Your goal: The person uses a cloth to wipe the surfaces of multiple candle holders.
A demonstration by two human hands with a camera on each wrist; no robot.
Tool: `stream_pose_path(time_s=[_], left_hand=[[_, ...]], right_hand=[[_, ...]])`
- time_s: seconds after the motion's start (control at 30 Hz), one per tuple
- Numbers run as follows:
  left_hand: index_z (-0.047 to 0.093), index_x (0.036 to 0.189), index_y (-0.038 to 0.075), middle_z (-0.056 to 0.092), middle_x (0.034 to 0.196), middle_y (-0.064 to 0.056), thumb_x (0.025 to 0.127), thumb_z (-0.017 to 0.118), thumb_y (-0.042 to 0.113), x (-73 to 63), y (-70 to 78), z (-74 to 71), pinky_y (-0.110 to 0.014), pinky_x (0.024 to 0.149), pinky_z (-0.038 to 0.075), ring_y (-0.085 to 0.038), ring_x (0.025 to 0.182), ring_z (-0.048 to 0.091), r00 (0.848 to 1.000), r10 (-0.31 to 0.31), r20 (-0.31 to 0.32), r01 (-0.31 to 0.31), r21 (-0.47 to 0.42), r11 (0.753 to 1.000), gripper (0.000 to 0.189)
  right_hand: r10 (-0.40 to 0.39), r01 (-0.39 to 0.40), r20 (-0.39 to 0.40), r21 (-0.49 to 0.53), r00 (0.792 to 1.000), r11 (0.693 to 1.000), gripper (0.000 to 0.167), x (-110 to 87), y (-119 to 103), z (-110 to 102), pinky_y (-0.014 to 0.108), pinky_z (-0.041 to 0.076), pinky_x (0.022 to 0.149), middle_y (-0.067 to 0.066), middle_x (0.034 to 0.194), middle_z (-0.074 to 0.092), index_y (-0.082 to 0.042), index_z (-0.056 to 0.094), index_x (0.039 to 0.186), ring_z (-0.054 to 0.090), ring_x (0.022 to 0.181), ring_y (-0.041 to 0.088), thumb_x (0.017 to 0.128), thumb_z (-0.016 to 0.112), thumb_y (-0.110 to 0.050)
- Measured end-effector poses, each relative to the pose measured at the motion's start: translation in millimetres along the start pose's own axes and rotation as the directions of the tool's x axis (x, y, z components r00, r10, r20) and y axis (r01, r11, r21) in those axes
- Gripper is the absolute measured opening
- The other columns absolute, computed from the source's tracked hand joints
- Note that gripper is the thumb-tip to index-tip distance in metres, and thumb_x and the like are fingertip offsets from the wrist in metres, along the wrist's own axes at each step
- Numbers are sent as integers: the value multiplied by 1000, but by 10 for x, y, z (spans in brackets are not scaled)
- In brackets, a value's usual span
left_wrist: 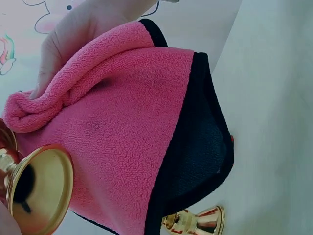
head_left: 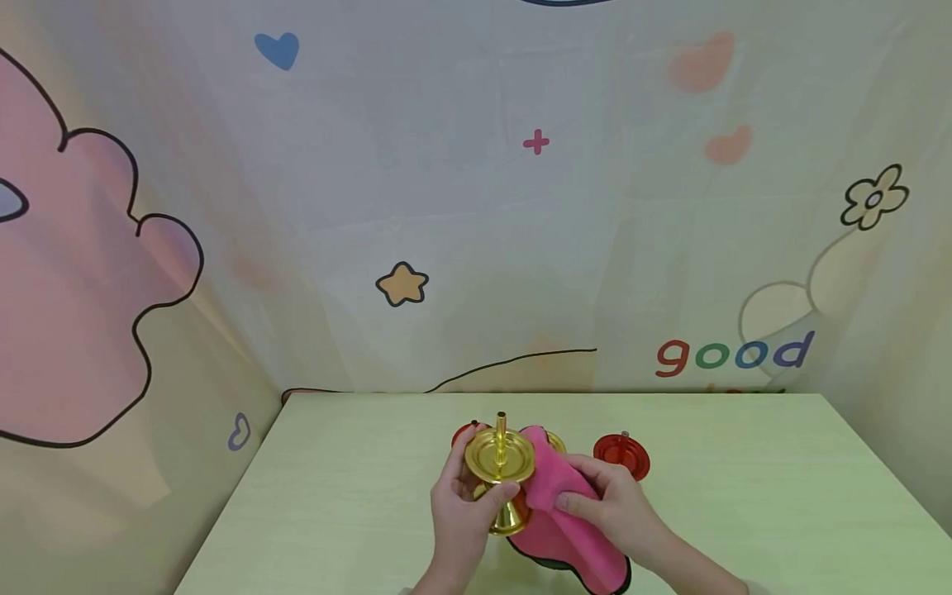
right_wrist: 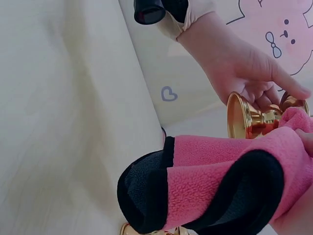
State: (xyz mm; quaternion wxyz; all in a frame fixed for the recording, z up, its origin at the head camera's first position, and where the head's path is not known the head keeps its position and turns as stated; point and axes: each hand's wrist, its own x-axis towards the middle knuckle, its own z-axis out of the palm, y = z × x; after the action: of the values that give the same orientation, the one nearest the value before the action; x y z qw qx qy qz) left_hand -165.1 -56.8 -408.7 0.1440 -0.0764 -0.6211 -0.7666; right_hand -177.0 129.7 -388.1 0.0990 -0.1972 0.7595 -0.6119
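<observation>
Pale table [head_left: 335, 496]; left hand [head_left: 459, 514] grips gold stand [head_left: 502, 473]; right hand [head_left: 621, 506] pinches pink cloth [head_left: 565, 537]; wiping seems underway; next likely needs turning the stand.

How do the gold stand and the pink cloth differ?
The gold stand is smooth and shiny; the pink cloth is fuzzy with a dark border. The stand has a stiff, round dish, while the cloth folds and droops. The left hand holds the stand; the right hand grips the cloth. Both are held.

Room over tabletop [head_left: 327, 487] at left — gold stand [head_left: 502, 468], pink cloth [head_left: 549, 478] blocking the middle
</observation>
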Motion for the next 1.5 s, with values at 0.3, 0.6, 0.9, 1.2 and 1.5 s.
stream_pose_path(time_s=[0.3, 0.6, 0.9, 1.2, 1.5], left_hand=[[41, 130, 9, 59, 111, -13, 68, 73, 5, -38, -32, 50, -22, 74, 51, -8, 93, 59, 997, -16, -80, 15, -12, 1000, 70], [41, 129, 9, 59, 113, -14, 68, 74, 5, -65, -61, 66, -22, 74, 51, -9, 94, 59, 997, -8, -75, 7, -13, 1000, 69], [39, 130, 5, 56, 119, -2, 72, 72, 9, -55, -50, -34, -21, 82, 48, -9, 101, 56, 994, 4, 111, 3, -60, 998, 67], [18, 138, 4, 27, 141, -17, 86, 56, 29, 27, 43, -166, -20, 98, 36, -8, 121, 41, 856, -32, 516, 120, -138, 983, 69], [26, 121, 13, 31, 141, -8, 86, 56, 32, 44, 59, -181, -26, 103, 29, -10, 127, 34, 823, -35, 568, 175, -195, 965, 50]], right_hand=[[-101, 105, 38, -120, 994, 987, 41, -56, 46, 84, 22, 50, 65, 16, 101, 60, -1, 56, 114, 54, 80, 2, 79, 65, -19], [-141, 127, -43, -238, 989, 963, 38, -41, 9, 177, 20, 48, 62, 9, 97, 63, -5, 60, 109, 53, 77, 2, 75, 69, -19], [-88, 86, -19, -102, 996, 991, 36, 43, 38, 103, 21, 49, 65, 13, 99, 63, -2, 59, 106, 55, 77, 3, 75, 69, -16], [-178, 181, 103, -25, 979, 983, 26, 59, 56, -58, 24, 51, 65, -7, 93, 62, 1, 57, 103, 56, 77, 4, 79, 63, -7], [-210, 205, 130, 54, 969, 977, 23, 29, 51, -91, 23, 52, 65, -10, 93, 61, 5, 54, 103, 55, 78, 0, 80, 57, 2]])
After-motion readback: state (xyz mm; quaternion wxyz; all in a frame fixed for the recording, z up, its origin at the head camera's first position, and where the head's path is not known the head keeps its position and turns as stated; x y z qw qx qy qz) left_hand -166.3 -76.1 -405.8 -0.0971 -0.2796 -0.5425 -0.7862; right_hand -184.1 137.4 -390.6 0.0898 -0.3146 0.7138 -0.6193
